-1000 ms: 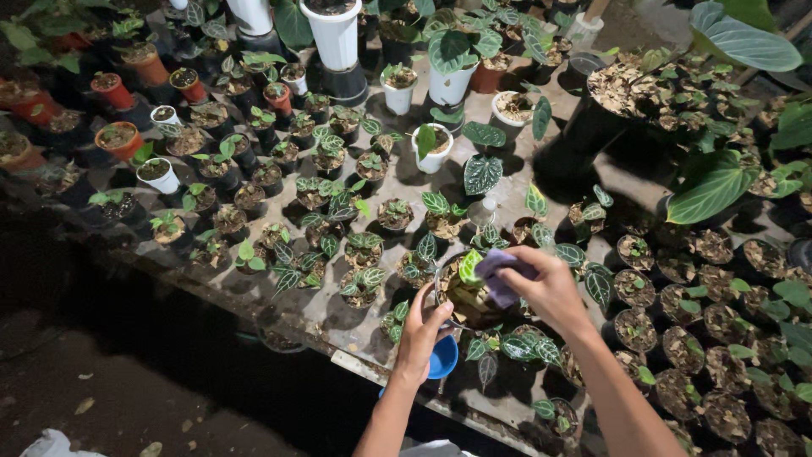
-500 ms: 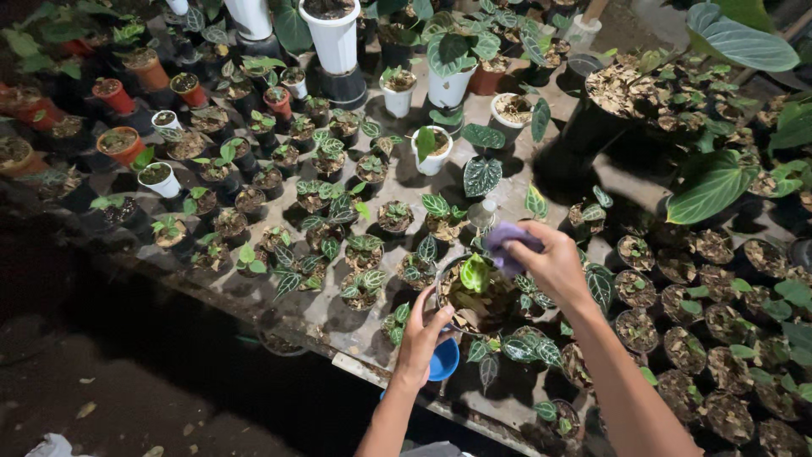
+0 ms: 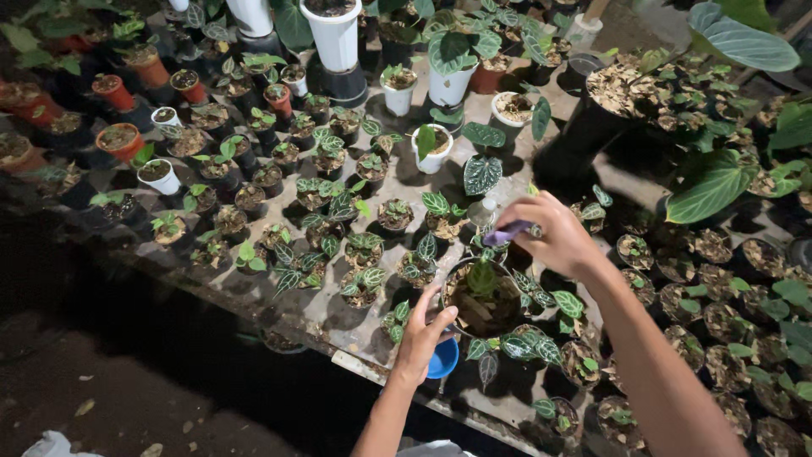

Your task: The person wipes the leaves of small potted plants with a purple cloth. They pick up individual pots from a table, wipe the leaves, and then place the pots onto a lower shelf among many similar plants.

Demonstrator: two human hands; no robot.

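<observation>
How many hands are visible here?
2. The left hand touches the rim of the dark pot; the right hand, above that pot, holds a purple tool. No others show.

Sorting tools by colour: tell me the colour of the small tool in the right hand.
Purple: the small plastic tool in the right hand, head view.

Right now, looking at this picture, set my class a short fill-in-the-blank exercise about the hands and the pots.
1. The left hand grips the rim of a dark pot holding a small ____ leaf.
2. The right hand holds a ____ tool above that pot.
3. Just below the left hand sits a ____ round cup.

Missing words: green; purple; blue
</observation>
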